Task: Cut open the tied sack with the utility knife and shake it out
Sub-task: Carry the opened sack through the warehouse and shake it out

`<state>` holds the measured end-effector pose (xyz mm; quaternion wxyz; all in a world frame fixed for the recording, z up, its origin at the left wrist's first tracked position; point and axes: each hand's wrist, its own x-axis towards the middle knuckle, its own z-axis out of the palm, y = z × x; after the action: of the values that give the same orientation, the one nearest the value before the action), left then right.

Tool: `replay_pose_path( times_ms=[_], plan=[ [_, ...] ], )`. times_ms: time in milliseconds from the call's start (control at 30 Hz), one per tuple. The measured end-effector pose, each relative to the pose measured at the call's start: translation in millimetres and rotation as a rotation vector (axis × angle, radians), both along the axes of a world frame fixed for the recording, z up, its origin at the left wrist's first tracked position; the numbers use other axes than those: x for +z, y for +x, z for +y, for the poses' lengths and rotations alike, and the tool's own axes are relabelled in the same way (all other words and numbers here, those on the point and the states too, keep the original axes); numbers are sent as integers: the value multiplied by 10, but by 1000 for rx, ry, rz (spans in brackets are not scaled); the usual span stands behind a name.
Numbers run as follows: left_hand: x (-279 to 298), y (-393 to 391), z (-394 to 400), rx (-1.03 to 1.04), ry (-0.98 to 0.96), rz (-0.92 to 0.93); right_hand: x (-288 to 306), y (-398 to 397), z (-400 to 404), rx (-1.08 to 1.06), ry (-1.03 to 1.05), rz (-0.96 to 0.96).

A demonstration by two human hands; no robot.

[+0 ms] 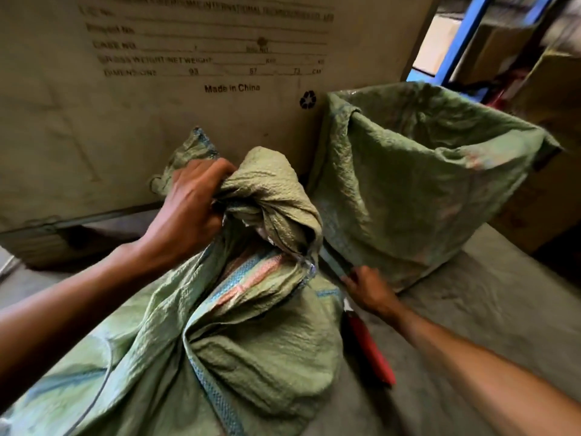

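Observation:
The green woven sack [239,347] lies slumped on the floor in front of me, its gathered neck pulled upward. My left hand [188,212] is clenched on that bunched neck. Below the fist the fabric gapes along a torn edge, and pink and blue striped material shows inside. The red utility knife [372,350] lies on the floor against the sack's right side. My right hand [367,291] is just above the knife's front end. Its fingertips rest on a thin grey-blue strip [334,263] between the two sacks. Whether they pinch it is unclear.
A second green sack [418,184] stands open-mouthed to the right. A large printed cardboard carton [141,99] forms a wall directly behind. A blue metal rack [462,36] and more boxes fill the back right. Grey concrete floor [471,325] extends to the right.

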<state>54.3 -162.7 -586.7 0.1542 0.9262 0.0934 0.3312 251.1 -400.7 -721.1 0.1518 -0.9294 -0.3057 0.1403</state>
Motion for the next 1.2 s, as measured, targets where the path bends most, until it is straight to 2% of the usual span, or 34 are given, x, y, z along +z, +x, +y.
replay_pose_path(
  times_ms=[67,133,167,267,333,367,400,433,500,533,633,700,767,833,867,933,967,1000,1067,1100,1133,1200],
  plan=[
    [127,-65,96,-25,21,-20,555,-72,410,17,420,113],
    [268,-132,167,-119,31,-30,1203,-299,757,50,737,331],
    [333,-171,191,-165,43,-25,1478,-421,885,78,791,437],
    [481,-338,259,-145,137,-35,1930,-707,1161,228,664,589],
    [529,-513,329,48,175,-93,2077,-866,1350,265,760,608],
    [537,-609,372,181,123,-157,2120,-923,1444,265,848,575],
    [557,-697,408,309,-12,-225,2173,-982,1532,259,929,535],
    [581,-751,450,379,-232,-281,2231,-1050,1595,256,989,536],
    [639,-891,565,325,-651,-342,2350,-1249,1734,268,1002,635],
    [660,-950,607,263,-708,-328,2398,-1319,1806,267,943,734],
    [750,-1068,599,168,-601,-348,2591,-1471,1904,314,679,1028],
    [866,-1076,513,75,-668,-439,2708,-1459,1951,373,651,1026],
    [986,-1027,461,-12,-839,-561,2819,-1416,1963,396,820,862],
    [1099,-1027,464,37,-1105,-673,2975,-1421,1930,411,1006,757],
    [1151,-1039,462,50,-1282,-667,3014,-1408,1924,418,1051,796],
    [1199,-1067,458,47,-1470,-468,3030,-1443,1887,434,993,993],
    [1211,-1068,438,13,-1468,-392,3018,-1498,1854,467,904,1010],
    [1231,-1058,412,-14,-1445,-394,2986,-1529,1836,490,821,918],
    [1289,-1056,421,17,-1318,-551,2982,-1570,1827,498,736,599],
    [1330,-1076,446,70,-1185,-601,3015,-1559,1826,510,736,474],
    [1365,-1105,476,112,-1040,-609,3084,-1530,1814,531,744,424],
    [1439,-1132,501,125,-815,-534,3249,-1494,1762,646,727,522]
  ],
)
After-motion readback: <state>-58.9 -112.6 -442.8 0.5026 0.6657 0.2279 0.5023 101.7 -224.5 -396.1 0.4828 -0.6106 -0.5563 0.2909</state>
